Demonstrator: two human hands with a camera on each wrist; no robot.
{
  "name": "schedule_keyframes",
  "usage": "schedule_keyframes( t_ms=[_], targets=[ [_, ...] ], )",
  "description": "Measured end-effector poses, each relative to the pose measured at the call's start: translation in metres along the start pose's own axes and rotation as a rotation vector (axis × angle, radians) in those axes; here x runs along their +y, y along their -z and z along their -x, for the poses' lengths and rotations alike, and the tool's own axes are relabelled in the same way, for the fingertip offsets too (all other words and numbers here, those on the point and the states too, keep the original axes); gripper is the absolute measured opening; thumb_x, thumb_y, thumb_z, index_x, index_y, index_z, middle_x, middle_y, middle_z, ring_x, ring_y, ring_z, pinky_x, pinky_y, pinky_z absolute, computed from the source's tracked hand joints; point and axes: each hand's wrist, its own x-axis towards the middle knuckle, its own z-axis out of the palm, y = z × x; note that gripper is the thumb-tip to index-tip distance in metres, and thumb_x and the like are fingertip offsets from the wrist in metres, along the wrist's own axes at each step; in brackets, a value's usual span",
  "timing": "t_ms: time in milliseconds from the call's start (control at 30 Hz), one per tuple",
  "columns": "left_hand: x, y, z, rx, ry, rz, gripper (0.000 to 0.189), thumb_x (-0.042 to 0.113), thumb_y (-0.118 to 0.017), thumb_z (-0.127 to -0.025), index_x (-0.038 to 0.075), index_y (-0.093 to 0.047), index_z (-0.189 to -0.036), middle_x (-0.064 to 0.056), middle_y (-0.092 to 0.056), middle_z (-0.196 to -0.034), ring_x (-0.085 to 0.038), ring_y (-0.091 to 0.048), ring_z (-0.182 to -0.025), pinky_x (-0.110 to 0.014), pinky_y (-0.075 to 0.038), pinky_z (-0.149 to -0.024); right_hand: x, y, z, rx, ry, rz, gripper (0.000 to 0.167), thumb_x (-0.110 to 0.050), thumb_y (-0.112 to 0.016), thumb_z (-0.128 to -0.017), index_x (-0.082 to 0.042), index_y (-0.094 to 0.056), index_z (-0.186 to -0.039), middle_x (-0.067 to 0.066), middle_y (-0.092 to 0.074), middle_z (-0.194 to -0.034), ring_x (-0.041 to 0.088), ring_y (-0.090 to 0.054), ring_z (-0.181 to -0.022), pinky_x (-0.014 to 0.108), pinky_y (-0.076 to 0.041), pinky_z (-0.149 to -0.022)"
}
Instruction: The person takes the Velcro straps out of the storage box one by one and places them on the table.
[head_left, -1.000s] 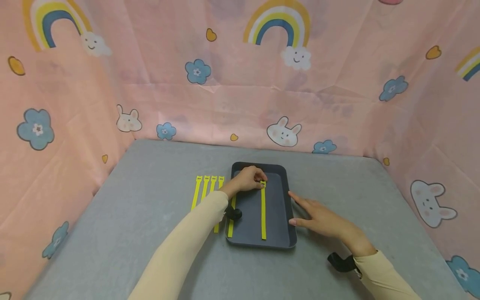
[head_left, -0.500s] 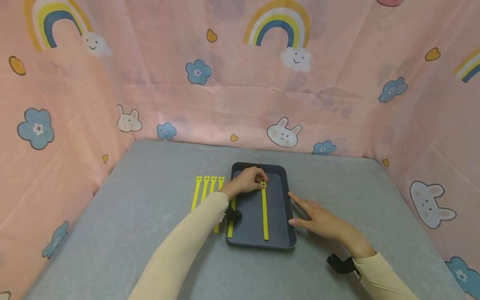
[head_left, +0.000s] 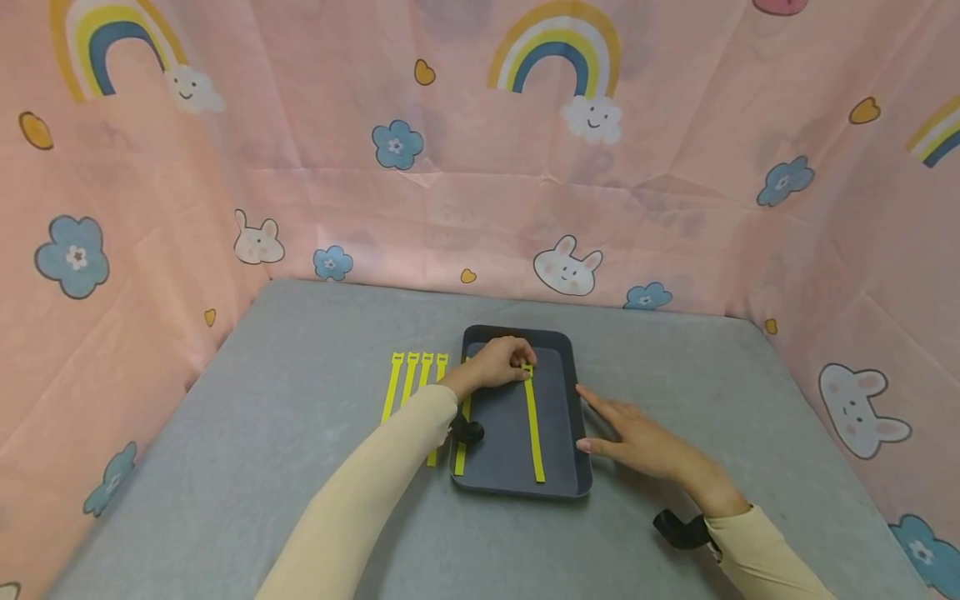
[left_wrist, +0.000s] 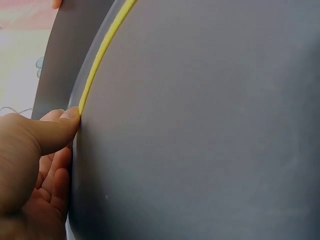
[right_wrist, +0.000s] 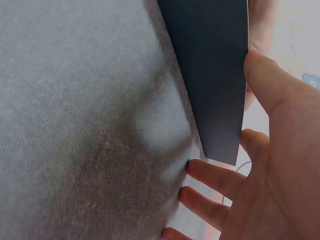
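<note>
My left hand (head_left: 501, 362) pinches the slotted head of a yellow cable strap (head_left: 535, 429) between thumb and fingertips, over the dark grey baking tray (head_left: 581, 467). The strap's tail slants toward the near end of the tray. In the left wrist view the strap (left_wrist: 100, 52) shows edge-on, leaving the thumb tip. Another yellow strap (head_left: 461, 458) lies along the tray's left side, partly hidden by my left wrist. My right hand (head_left: 637, 437) has its fingers spread at the tray's right wall; in the right wrist view thumb and index fingertip touch the tray's rim (right_wrist: 215, 75).
Several more yellow straps (head_left: 392, 387) lie side by side on the grey tabletop (head_left: 300, 400), left of the tray, their lower parts behind my left sleeve. A pink patterned cloth (head_left: 465, 208) hangs behind the table and along both sides.
The held strap's tail has swung to the right in the tray, so the strap now lies at a slant. The left hand has barely shifted; the right hand and tray stay in place.
</note>
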Motion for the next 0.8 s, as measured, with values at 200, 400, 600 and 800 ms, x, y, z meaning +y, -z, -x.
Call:
schedule_keyframes(
  t_ms=[200, 400, 600, 800],
  targets=[
    [-0.0016, -0.0011, -0.0007, -0.01, 0.005, -0.001, 0.016, 0.013, -0.069, -0.093, 0.012, -0.068, -0.109, -0.006, -0.068, -0.106, -0.016, -0.06, -0.095, -0.028, -0.05, -0.085, -0.0005, -0.0002, -0.0003, -0.001, -0.007, 0.003, 0.087, -0.065, -0.056, -0.091, -0.027, -0.017, -0.16, 0.024, -0.032, -0.159, 0.053, -0.032, -0.142, 0.072, -0.034, -0.104],
    [-0.0024, -0.0012, -0.0008, -0.015, 0.005, 0.012, 0.017, 0.013, -0.069, -0.093, 0.014, -0.067, -0.11, -0.004, -0.068, -0.101, -0.013, -0.06, -0.089, -0.025, -0.049, -0.08, -0.001, -0.0003, 0.0, 0.0, -0.004, 0.0, 0.087, -0.063, -0.056, -0.091, -0.026, -0.018, -0.16, 0.024, -0.032, -0.159, 0.053, -0.033, -0.142, 0.072, -0.034, -0.104],
    [-0.0009, -0.0004, 0.0007, -0.022, 0.001, 0.02, 0.02, 0.013, -0.069, -0.093, 0.013, -0.067, -0.113, -0.005, -0.067, -0.096, -0.012, -0.059, -0.083, -0.024, -0.048, -0.076, -0.0009, -0.0009, -0.0002, 0.003, -0.004, 0.004, 0.087, -0.063, -0.056, -0.091, -0.025, -0.018, -0.16, 0.025, -0.033, -0.158, 0.053, -0.034, -0.141, 0.071, -0.034, -0.104],
    [-0.0012, 0.0, -0.0001, -0.022, 0.007, 0.029, 0.019, 0.013, -0.069, -0.093, 0.014, -0.066, -0.112, -0.004, -0.066, -0.093, -0.012, -0.059, -0.08, -0.024, -0.048, -0.073, -0.0012, -0.0016, -0.0004, 0.007, -0.002, 0.0, 0.086, -0.062, -0.056, -0.092, -0.025, -0.018, -0.16, 0.025, -0.033, -0.158, 0.053, -0.034, -0.141, 0.071, -0.034, -0.105]
  ],
)
